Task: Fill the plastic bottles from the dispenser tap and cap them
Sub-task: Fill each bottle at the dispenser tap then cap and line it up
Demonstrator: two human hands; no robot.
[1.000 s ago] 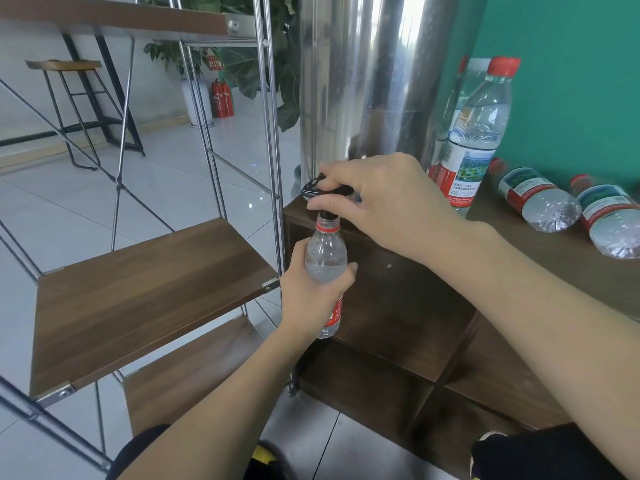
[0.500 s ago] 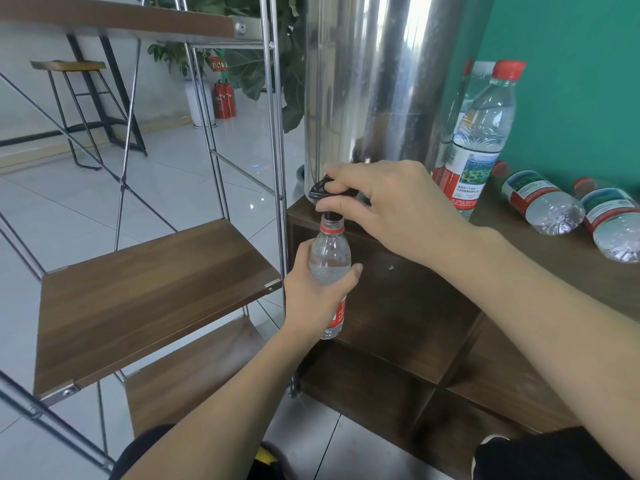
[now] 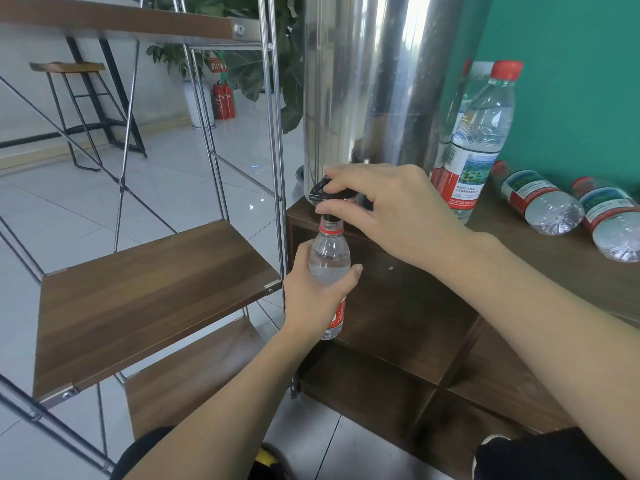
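My left hand grips a small clear plastic bottle with a red neck ring and red label, holding it upright with its open mouth right under the black tap of the steel dispenser. The bottle looks nearly full of water. My right hand is curled over the tap, thumb below and fingers on the lever. A tall capped bottle stands beside the dispenser. Two capped bottles lie on their sides on the wooden cabinet top.
A metal-framed rack with wooden shelves stands close on the left, its steel posts next to the tap. Open cabinet compartments lie below the dispenser. A green wall backs the cabinet. My knees show at the bottom edge.
The view has shifted slightly; both hands keep their hold on the bottle and tap, and the bottle stays under the spout.
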